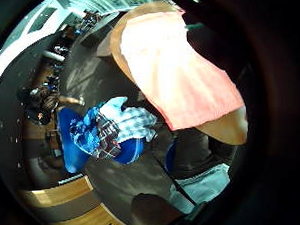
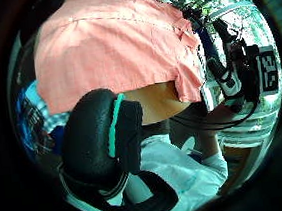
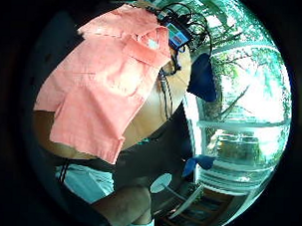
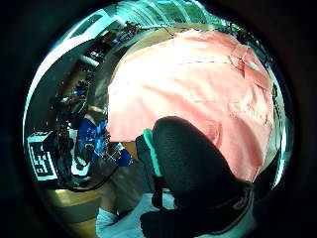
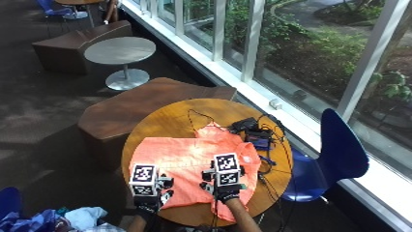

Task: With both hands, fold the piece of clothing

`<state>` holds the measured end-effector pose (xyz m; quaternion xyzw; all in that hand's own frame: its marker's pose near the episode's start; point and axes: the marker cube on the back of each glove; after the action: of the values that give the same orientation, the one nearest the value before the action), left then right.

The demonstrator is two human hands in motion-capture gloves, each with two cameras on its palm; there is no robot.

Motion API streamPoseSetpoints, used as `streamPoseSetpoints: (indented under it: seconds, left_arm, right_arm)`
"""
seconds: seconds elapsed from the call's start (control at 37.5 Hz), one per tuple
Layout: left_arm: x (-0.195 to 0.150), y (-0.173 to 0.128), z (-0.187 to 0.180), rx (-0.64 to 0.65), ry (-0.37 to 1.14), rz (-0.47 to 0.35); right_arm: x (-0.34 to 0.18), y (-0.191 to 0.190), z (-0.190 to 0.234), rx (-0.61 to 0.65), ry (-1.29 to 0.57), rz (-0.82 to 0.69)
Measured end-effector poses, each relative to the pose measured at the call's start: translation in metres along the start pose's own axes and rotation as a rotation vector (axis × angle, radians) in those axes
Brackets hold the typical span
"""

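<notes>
Two hands over a pink shirt

The pink shirt (image 5: 193, 164) lies flat on the round table (image 5: 167, 121). The left hand (image 5: 149, 198) and right hand (image 5: 222, 186) hover; I cannot tell their grip.

No readable text, label, brand or number on anything in view.

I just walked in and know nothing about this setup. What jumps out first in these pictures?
A salmon-pink shirt lies spread across a round wooden table, the brightest thing in the room. At its near edge the left hand and right hand, both in black gloves, are over the cloth. Behind the shirt, a tangle of black cables and a small device lies on the table, with a blue chair by the tall windows.
</notes>
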<state>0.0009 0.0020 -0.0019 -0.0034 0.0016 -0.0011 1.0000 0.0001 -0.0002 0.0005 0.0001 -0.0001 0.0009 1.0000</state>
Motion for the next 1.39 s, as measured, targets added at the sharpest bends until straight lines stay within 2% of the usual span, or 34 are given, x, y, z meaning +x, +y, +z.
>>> streamPoseSetpoints:
  seconds: [0.53, 0.67, 0.85, 1.12, 1.17, 1.23, 1.31, 1.39]
  left_arm:
    - [-0.001, -0.002, 0.008, -0.001, 0.005, 0.005]
    - [-0.003, -0.005, 0.025, -0.008, 0.002, 0.01]
    - [-0.011, 0.006, 0.062, -0.099, 0.001, -0.001]
    - [-0.019, 0.011, 0.109, -0.173, 0.024, 0.013]
    - [-0.02, 0.011, 0.114, -0.148, 0.011, 0.01]
    - [-0.022, 0.007, 0.12, -0.072, 0.002, 0.006]
    - [-0.026, -0.003, 0.125, 0.138, -0.024, -0.01]
    - [-0.047, -0.007, 0.113, 0.345, -0.213, -0.053]
  right_arm:
    - [0.009, 0.001, 0.008, -0.007, -0.014, 0.004]
    - [0.015, 0.007, 0.021, -0.027, -0.022, 0.003]
    - [0.027, 0.016, 0.058, -0.089, -0.058, -0.007]
    - [0.036, 0.022, 0.105, -0.257, -0.129, -0.009]
    - [0.036, 0.022, 0.11, -0.281, -0.142, -0.02]
    - [0.037, 0.022, 0.114, -0.288, -0.155, -0.024]
    - [0.043, 0.017, 0.115, -0.221, -0.167, 0.005]
    - [0.048, 0.014, 0.11, -0.099, -0.149, 0.031]
